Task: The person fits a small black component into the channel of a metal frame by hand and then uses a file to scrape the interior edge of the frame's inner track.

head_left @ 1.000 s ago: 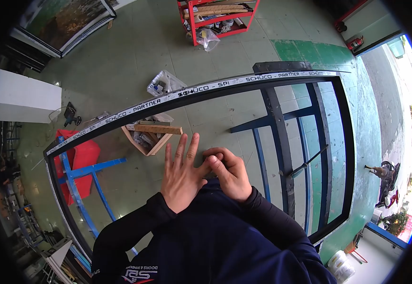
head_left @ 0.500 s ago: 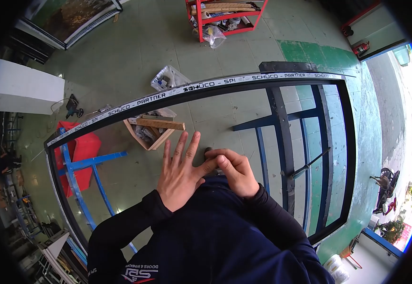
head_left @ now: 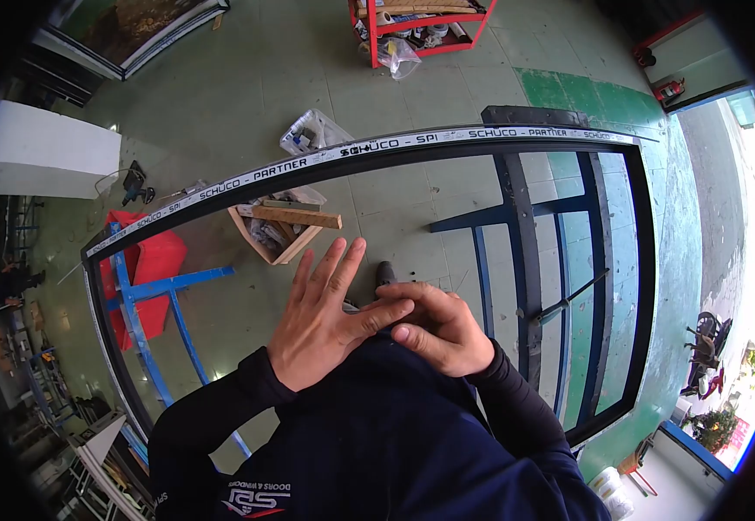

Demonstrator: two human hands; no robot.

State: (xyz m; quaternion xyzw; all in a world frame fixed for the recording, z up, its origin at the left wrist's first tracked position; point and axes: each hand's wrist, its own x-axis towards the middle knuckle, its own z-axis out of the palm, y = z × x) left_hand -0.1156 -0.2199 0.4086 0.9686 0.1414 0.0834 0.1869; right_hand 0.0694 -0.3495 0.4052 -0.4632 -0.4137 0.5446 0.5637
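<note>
My left hand [head_left: 321,317] is held over the middle of a large black window frame [head_left: 646,286], fingers stretched out and apart. Close against its thumb, my right hand [head_left: 449,333] has loosely bent fingers, with its thumb standing away from them. No object shows in either hand; the right fingertips are partly hidden behind the left thumb. White tape [head_left: 278,169] printed with lettering runs along the frame's far edge. Under the frame are a blue stand [head_left: 178,282] at left and a dark padded stand [head_left: 521,260] at right.
A thin tool with a teal handle [head_left: 553,313] lies across the right stand. Beyond my hands, a wooden box [head_left: 286,247] holds wood offcuts. A clear plastic bin [head_left: 315,130], a red cart [head_left: 425,48] and a red object [head_left: 156,260] stand around the frame.
My right thumb has moved away from its fingers and off the left thumb. My left hand has shifted slightly left and down, and the view has moved a little.
</note>
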